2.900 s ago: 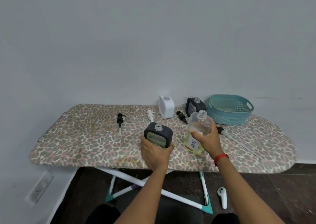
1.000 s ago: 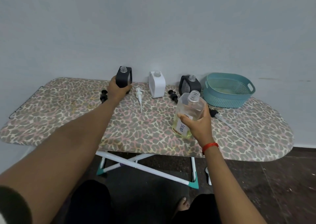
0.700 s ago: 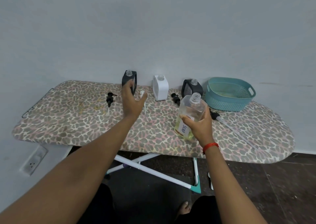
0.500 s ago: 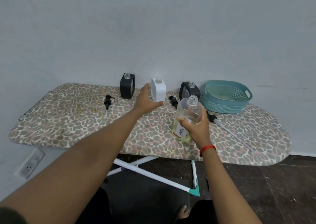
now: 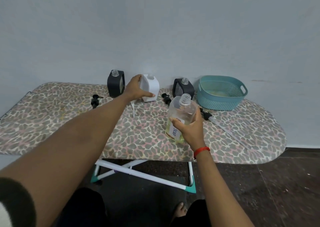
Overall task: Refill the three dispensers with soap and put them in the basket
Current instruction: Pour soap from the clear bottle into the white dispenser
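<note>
Three uncapped dispensers stand along the back of the ironing board: a black one (image 5: 115, 85) at left, a white one (image 5: 151, 87) in the middle, another black one (image 5: 183, 87) to its right. My left hand (image 5: 136, 90) grips the white dispenser from its left side, thumb across its front. My right hand (image 5: 190, 128) holds a clear refill bottle (image 5: 182, 114) labelled SOAP, uncapped, tilted slightly, with yellow liquid at its bottom. The teal basket (image 5: 223, 101) sits at the back right.
Loose pump heads lie on the leopard-print board (image 5: 52, 119): a black one (image 5: 95, 101) at left, a black one (image 5: 166, 97) by the refill bottle, a long-tubed one (image 5: 214, 120) toward the right, and a white tube (image 5: 133, 107) under my left arm. A wall rises right behind.
My left hand set the black dispenser down at the back left, let go, moved right and took hold of the white dispenser. My right hand kept the soap bottle roughly in place.
</note>
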